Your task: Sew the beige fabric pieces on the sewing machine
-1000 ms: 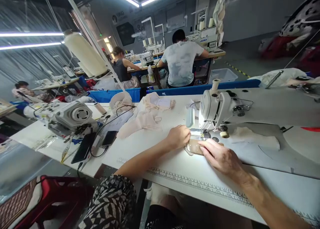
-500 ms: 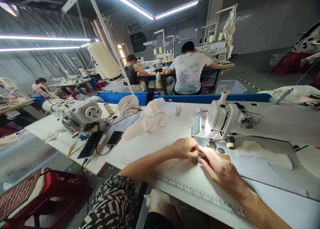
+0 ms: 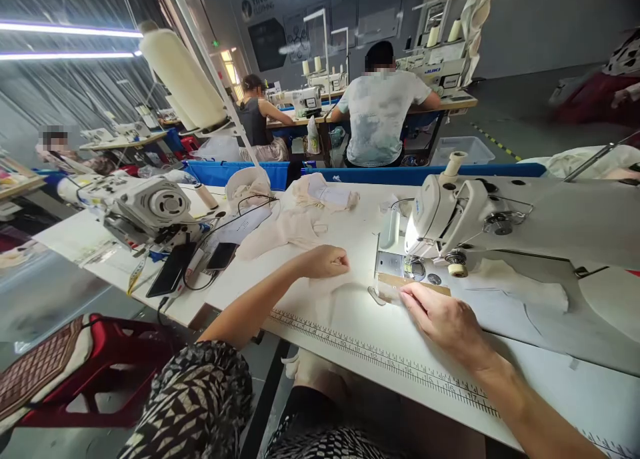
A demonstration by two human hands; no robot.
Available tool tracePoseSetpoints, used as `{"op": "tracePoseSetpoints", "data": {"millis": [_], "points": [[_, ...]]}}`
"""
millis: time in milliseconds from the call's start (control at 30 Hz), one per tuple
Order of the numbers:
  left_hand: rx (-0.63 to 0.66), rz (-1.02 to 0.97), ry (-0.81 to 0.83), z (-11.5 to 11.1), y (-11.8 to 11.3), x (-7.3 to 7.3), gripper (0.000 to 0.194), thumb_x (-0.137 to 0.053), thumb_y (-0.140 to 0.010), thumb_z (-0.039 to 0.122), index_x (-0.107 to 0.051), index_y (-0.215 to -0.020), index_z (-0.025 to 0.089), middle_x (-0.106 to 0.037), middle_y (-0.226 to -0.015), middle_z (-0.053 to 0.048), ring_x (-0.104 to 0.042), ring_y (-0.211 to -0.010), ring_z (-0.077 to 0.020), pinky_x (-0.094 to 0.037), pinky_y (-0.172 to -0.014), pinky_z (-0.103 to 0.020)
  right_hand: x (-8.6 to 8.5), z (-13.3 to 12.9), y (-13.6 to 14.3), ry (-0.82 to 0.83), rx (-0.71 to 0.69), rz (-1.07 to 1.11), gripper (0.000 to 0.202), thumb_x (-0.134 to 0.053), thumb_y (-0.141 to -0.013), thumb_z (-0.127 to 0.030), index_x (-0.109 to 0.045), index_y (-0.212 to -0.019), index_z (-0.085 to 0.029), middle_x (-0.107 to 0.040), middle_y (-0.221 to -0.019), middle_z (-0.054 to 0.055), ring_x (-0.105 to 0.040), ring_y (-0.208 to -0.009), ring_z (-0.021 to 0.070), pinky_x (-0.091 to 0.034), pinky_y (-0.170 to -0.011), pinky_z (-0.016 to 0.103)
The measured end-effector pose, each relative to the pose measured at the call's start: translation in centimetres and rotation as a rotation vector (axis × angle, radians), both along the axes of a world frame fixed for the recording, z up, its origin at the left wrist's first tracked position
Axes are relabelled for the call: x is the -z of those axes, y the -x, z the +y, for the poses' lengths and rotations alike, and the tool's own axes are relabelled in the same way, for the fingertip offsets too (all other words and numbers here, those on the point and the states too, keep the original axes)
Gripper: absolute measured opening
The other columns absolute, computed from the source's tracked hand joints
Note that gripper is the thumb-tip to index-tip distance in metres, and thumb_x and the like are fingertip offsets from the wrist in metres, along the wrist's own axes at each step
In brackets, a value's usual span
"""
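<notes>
A tan strip [image 3: 431, 285] lies on the white surface [image 3: 360, 312], just on my side of the sewing machine's [image 3: 440, 215] metal plate [image 3: 391, 263], its long axis running left to right, dipping slightly rightward. My right hand [image 3: 443, 322] is the nearer: its fingertips touch the strip from the near side, fingers reaching forward and left, slightly parted from the thumb; whether they pinch it, I cannot tell. My left hand [image 3: 327, 262] is well apart, to the strip's left, knuckles up and fingers curled nearly closed; what it may hold is hidden from me. Both forearms angle inward
</notes>
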State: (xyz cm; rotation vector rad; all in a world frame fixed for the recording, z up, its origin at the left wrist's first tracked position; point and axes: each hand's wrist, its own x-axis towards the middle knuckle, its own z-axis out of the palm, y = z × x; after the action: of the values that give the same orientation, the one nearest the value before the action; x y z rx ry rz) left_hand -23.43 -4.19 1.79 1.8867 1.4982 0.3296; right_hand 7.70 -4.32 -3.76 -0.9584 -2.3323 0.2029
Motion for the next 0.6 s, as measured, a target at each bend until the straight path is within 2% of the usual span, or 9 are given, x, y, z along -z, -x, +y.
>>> {"op": "tracePoseSetpoints", "data": {"millis": [133, 200, 267, 367, 467, 600], "points": [[-0.125, 0.227, -0.108, -1.8, 2.1, 0.7, 0.014, -0.066, -0.090, 0.033, -0.071, -0.085, 0.021, -0.074, -0.086, -0.001, -0.066, -0.081, -0.0196, -0.043, -0.068, -0.028, -0.3, 0.1, 0.4, -0.028, 0.020, -0.125, 0.032, -0.043, -0.107, -0.032, -0.069, -0.089, -0.025, -0.075, -0.081, 0.006, -0.068, -0.063, 0.0225, -0.041, -0.055, 0.033], [-0.141, 0.288, -0.175, -2.2, 3.0, 0.7, 0.014, -0.068, -0.091, 0.033, -0.070, -0.084, 0.021, -0.075, -0.091, -0.003, -0.068, -0.085, -0.0210, -0.045, -0.071, -0.028, -0.8, 0.0, 0.6, -0.005, 0.068, -0.167, 0.032, -0.043, -0.105, -0.029, -0.071, -0.092, -0.023, -0.077, -0.087, 0.009, -0.069, -0.066, 0.0233, -0.041, -0.056, 0.033], [-0.141, 0.319, -0.287, -2.2, 3.9, 0.4, 0.014, -0.067, -0.093, 0.031, -0.071, -0.086, 0.020, -0.076, -0.097, -0.005, -0.068, -0.093, -0.0227, -0.050, -0.076, -0.030, -1.2, -0.2, 0.9, 0.014, 0.148, -0.202, 0.031, -0.043, -0.104, -0.028, -0.073, -0.098, -0.022, -0.080, -0.095, 0.010, -0.072, -0.070, 0.0239, -0.040, -0.056, 0.033], [-0.184, 0.407, -0.451, -1.5, 4.8, -0.3, 0.013, -0.061, -0.097, 0.021, -0.073, -0.100, 0.020, -0.075, -0.110, -0.009, -0.067, -0.111, -0.0263, -0.053, -0.090, -0.034, -1.4, -0.5, 0.9, 0.027, 0.260, -0.257, 0.032, -0.043, -0.102, -0.025, -0.075, -0.110, -0.022, -0.081, -0.099, 0.008, -0.074, -0.075, 0.0240, -0.040, -0.057, 0.033], [-0.183, 0.515, -0.431, -0.2, 4.7, -0.4, 0.020, -0.060, -0.095, 0.014, -0.074, -0.109, 0.021, -0.074, -0.120, -0.010, -0.064, -0.119, -0.0288, -0.053, -0.097, -0.037, -1.1, -0.5, 0.5, -0.013, 0.268, -0.268, 0.035, -0.042, -0.103, -0.025, -0.074, -0.115, -0.021, -0.081, -0.096, 0.008, -0.073, -0.071, 0.0233, -0.041, -0.055, 0.033], [-0.216, 0.530, -0.404, 1.3, 4.0, 0.7, 0.022, -0.053, -0.099, 0.013, -0.074, -0.099, 0.019, -0.073, -0.116, -0.013, -0.065, -0.113, -0.0290, -0.053, -0.095, -0.038, -1.5, -0.4, -0.2, -0.107, 0.202, -0.173, 0.034, -0.040, -0.105, -0.027, -0.073, -0.111, -0.022, -0.081, -0.095, 0.008, -0.072, -0.065, 0.0231, -0.044, -0.052, 0.034]]}}
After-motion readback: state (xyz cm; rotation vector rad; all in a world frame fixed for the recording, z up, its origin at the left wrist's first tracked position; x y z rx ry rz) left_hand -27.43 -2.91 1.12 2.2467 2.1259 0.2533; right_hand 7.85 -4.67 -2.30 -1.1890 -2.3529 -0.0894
